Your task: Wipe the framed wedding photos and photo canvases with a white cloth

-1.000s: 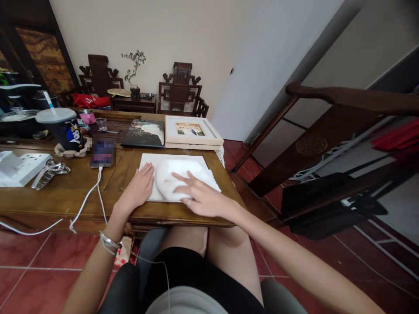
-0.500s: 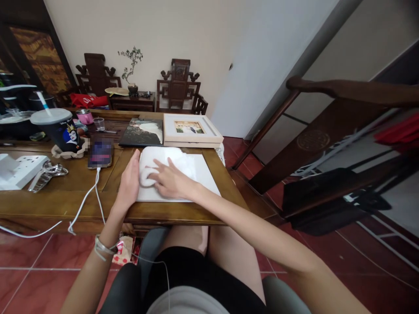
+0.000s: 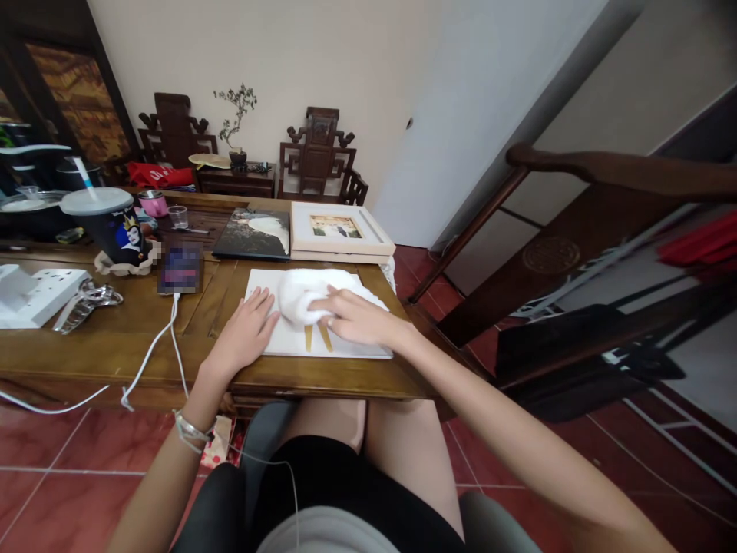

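Observation:
A flat white panel [image 3: 362, 347] with two gold-coloured marks near its front edge lies on the wooden table. Bunched on top of it is a white cloth [image 3: 299, 296], which covers much of the panel's middle and right. My right hand [image 3: 351, 311] presses on the cloth with fingers bent into its folds; some fingertips are hidden. My left hand [image 3: 250, 326] rests flat on the panel's left side, fingers stretched out and holding nothing.
Behind the panel lie a dark picture board [image 3: 253, 233] and a pale framed photo [image 3: 339, 230]. To the left are a phone [image 3: 180, 269] with a white cable [image 3: 153, 349], a lidded cup [image 3: 112, 226] and a power strip [image 3: 43, 296]. The wooden table [image 3: 190, 361] ends just before my knees.
My right hand has slid the cloth to the right across the panel, uncovering its left part and the gold marks. My left hand has turned from upright at the edge to flat on the panel.

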